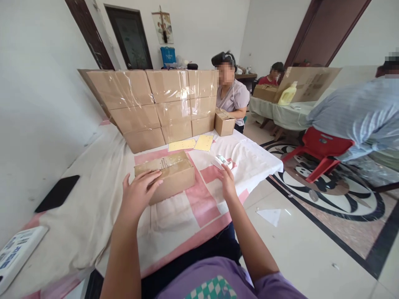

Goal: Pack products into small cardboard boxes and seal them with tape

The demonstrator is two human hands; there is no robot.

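Note:
A closed cardboard box (176, 176) with clear tape along its top lies on the cloth-covered table in front of me. My left hand (141, 189) rests on its top at the left end, fingers stretched out and somewhat spread. To the right of the box, my right hand (228, 182) has its fingertips around a small white object (222, 160) with greenish markings. The exact kind of that object is too small to make out. Two yellow sheets with small dark marks, one of them a yellow card (204, 143), lie flat beyond the box.
Stacked taped boxes (173, 104) form a wall at the table's far side. Behind it sits a person with a hand at another box (225, 123). A black tablet-like slab (58, 193) and a white device (20, 253) lie left. A red chair (322, 145) holds another person.

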